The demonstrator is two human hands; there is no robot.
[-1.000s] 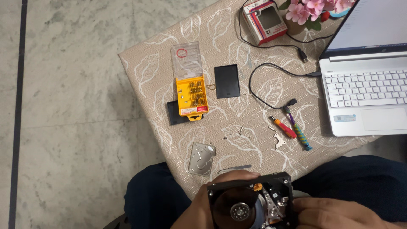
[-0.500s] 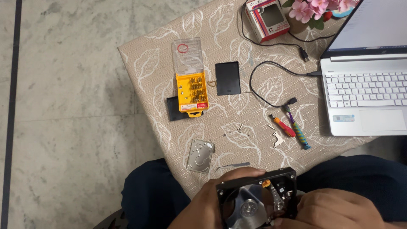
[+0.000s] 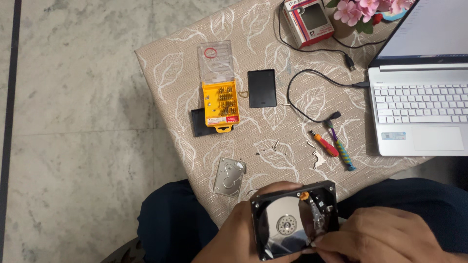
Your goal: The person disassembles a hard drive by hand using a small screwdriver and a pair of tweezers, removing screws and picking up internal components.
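Opened hard drive (image 3: 294,221) sits at the bottom centre of the frame, above the lap: black rectangular metal case, mirror-bright round platter with a silver hub, small orange part at its upper edge. Left hand (image 3: 234,234) cups the drive's left side, fingers wrapped over the top edge, holding it. Right hand (image 3: 385,238) lies at the lower right, fingertips pinched narrow against the drive's right inner edge by the actuator arm (whether they grip a tool I cannot tell). Just above and left of the drive, the removed lid (image 3: 228,177), flat dull silver plate, lies on the beige leaf-patterned tablecloth (image 3: 170,63). Further up: yellow plastic bit case (image 3: 221,104) with clear lid, black flat rectangle (image 3: 262,88). Centre right: two small screwdrivers (image 3: 334,148), one orange-handled, one striped. White laptop (image 3: 419,112) at right edge.
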